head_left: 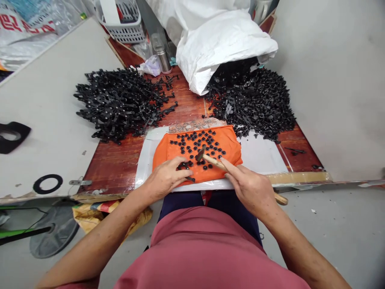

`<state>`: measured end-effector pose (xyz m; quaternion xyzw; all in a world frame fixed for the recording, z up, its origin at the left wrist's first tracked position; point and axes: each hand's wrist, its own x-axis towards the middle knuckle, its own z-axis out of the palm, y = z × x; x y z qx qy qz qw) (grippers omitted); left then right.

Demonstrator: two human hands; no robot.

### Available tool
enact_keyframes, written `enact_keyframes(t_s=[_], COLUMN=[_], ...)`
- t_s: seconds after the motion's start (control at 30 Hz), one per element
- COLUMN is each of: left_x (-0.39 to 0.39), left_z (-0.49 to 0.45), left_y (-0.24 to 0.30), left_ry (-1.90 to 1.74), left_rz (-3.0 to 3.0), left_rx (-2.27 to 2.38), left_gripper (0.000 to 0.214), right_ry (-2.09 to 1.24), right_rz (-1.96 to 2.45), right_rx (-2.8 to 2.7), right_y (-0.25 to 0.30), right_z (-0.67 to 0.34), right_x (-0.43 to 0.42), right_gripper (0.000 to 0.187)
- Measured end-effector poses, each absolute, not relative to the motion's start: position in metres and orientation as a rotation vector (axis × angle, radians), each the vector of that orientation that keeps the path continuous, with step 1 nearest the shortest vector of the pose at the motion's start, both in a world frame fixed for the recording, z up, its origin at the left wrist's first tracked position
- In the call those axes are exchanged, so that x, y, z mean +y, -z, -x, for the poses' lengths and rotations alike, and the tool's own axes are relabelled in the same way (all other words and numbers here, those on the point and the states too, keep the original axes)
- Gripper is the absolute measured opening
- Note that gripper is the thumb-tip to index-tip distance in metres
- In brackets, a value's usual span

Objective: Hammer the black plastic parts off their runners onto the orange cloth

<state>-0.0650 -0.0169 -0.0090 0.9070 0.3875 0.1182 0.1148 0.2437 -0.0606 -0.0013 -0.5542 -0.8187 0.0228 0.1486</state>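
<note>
My right hand (251, 186) is wrapped round the wooden handle of a small hammer (207, 157), index finger along the shaft; its metal head hovers over an orange cloth (230, 141). Several small black round pieces (195, 142) lie scattered on that cloth. At the cloth's near left edge my left hand (164, 176) pinches a black plastic part (185, 165) and holds it down. The cloth rests on a white sheet (258, 154) on a red-brown wooden board (120, 160).
A heap of black strap-like parts (118, 102) lies at the left of the board. Another black heap (255, 100) spills from a white sack (222, 44) at the right. A grey basket (126, 20) and a metal flask (162, 56) stand behind. Grey floor surrounds the board.
</note>
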Motion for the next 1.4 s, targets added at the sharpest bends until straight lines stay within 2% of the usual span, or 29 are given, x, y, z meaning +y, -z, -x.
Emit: enact_keyframes(t_s=[0.17,0.3,0.43,0.53,0.7,1.4], left_x=[-0.021,-0.013,-0.012,-0.012,0.001,0.014], left_z=[0.063,0.057,0.048,0.045,0.047,0.045], left_y=[-0.018,-0.02,-0.017,-0.018,-0.01,-0.002], left_ry=[-0.469,-0.407,-0.405,-0.365,-0.151,-0.012], left_rz=[-2.326,-2.306,-2.375,-2.465,-2.489,-2.488], left_rx=[1.505,1.589,1.748,1.699,1.561,1.504], left_gripper=[0.03,0.034,0.026,0.023,0.031,0.038], right_ry=[-0.246,-0.237,-0.225,-0.202,-0.203,-0.234], right_rz=[1.65,1.675,1.697,1.699,1.678,1.706], right_rx=[-2.141,-2.126,-2.078,-2.032,-2.031,-2.101], right_y=[0.007,0.018,0.024,0.023,0.021,0.026], right_z=[-0.26,-0.266,-0.269,-0.271,-0.27,-0.269], right_x=[-0.069,-0.075,-0.08,-0.082,-0.08,-0.078], right_gripper=[0.046,0.047,0.045,0.043,0.044,0.044])
